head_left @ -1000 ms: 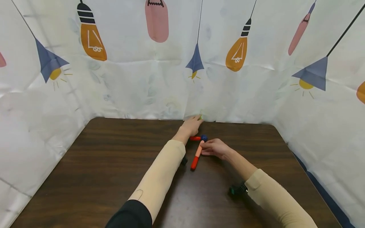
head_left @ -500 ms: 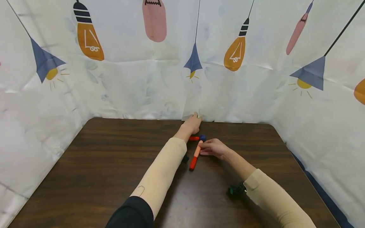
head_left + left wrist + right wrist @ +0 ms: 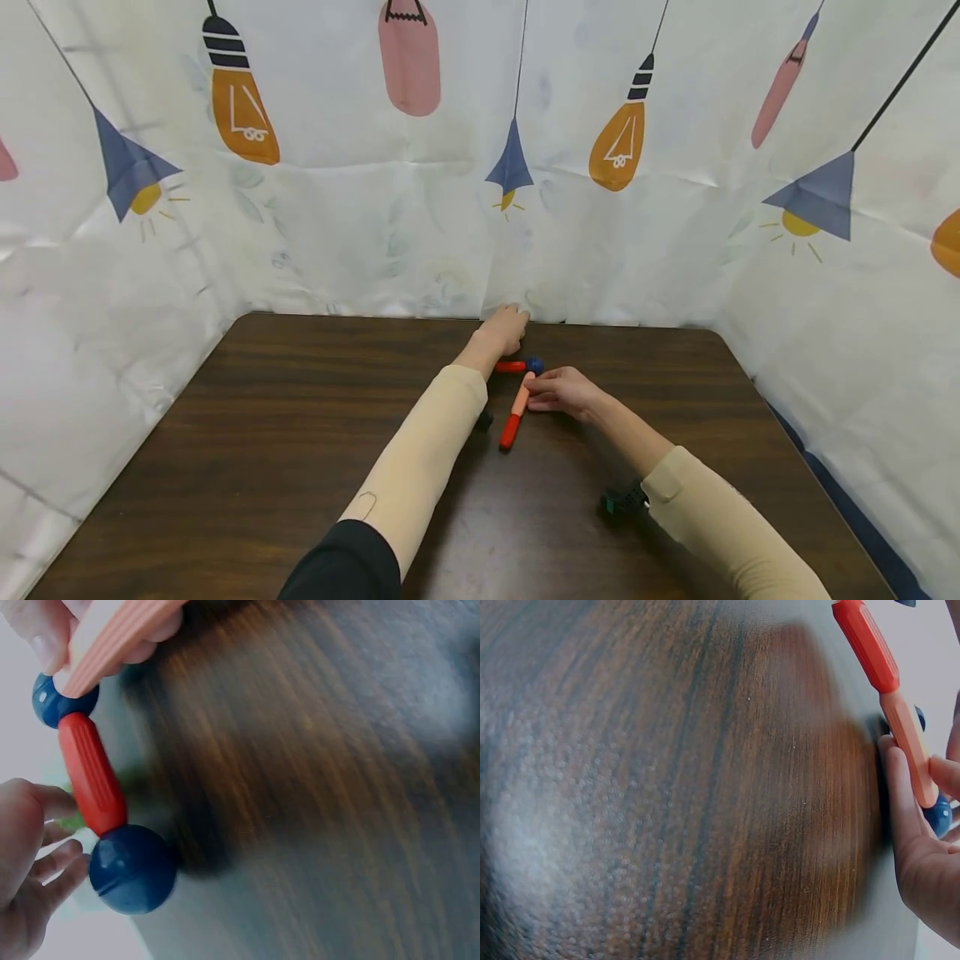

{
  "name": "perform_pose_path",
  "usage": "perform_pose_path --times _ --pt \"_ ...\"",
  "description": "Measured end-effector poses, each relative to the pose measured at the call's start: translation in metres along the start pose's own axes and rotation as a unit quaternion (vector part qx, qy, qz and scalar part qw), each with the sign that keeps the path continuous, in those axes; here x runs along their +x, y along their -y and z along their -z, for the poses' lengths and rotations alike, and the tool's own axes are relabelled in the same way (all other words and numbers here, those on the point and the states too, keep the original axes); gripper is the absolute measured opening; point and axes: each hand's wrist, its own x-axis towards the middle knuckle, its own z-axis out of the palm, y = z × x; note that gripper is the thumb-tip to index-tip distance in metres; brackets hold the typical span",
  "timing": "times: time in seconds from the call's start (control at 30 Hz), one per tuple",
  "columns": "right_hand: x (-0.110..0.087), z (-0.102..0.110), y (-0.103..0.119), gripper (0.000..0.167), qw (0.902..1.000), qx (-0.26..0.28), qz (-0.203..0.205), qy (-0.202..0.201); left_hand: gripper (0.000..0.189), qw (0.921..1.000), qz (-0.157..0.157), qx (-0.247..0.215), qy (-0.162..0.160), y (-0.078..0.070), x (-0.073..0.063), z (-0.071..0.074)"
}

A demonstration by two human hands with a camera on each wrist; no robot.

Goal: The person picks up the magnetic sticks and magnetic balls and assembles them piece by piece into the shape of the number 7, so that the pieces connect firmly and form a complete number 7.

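My left hand point(image 3: 504, 328) is at the table's back edge, its fingers bent around a green stick point(image 3: 72, 822), mostly hidden by the fingers and blurred. My right hand point(image 3: 568, 392) pinches a salmon ribbed stick point(image 3: 909, 746) near its far end. A red stick point(image 3: 868, 646) joins the salmon one end to end, pointing back toward the body. In the left wrist view another red stick point(image 3: 93, 774) runs between a blue ball point(image 3: 135, 868) and a second blue ball point(image 3: 46, 699). The salmon stick's tip meets that second ball, close to the right fingers.
The dark wood-grain table point(image 3: 300, 450) has rounded back corners. A white curtain point(image 3: 360, 242) printed with lamps and bulbs hangs right behind it and along both sides. Dark devices, such as the one under the right forearm point(image 3: 624, 500), sit at the wrists.
My left fingers, stretched out at the back edge before, are now more bent, and the green stick shows less in the head view. The right hand and its sticks stay nearly still.
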Motion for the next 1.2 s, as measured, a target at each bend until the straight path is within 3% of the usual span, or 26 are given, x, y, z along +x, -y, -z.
perform_pose_path --times 0.17,0.37,0.67,0.87,0.93,1.07,1.2 --pt "0.000 -0.001 0.000 0.038 1.0000 0.000 -0.002 0.003 0.038 0.9983 -0.008 -0.054 -0.018 0.010 -0.001 -0.009" --pt "0.000 0.000 0.001 0.039 1.0000 0.002 -0.007 0.002 0.036 0.9903 -0.011 -0.134 -0.036 0.023 -0.005 -0.013" --pt "0.001 0.000 -0.001 0.038 0.9999 0.005 -0.008 0.005 0.036 0.9704 -0.015 -0.234 -0.058 0.038 -0.015 -0.023" --pt "0.003 0.000 -0.004 0.040 0.9999 0.009 -0.004 0.003 0.037 0.9508 -0.002 -0.303 -0.065 0.047 -0.023 -0.028" --pt "0.003 0.001 -0.005 0.041 0.9999 0.009 -0.004 0.005 0.038 0.9408 0.003 -0.332 -0.070 0.050 -0.026 -0.028" --pt "0.002 0.000 -0.003 0.043 1.0000 0.004 -0.004 0.005 0.039 0.9128 0.004 -0.398 -0.092 0.054 -0.034 -0.027" --pt "0.002 0.001 -0.002 0.043 1.0000 0.009 -0.003 0.003 0.040 0.8958 -0.014 -0.429 -0.114 0.058 -0.041 -0.024"
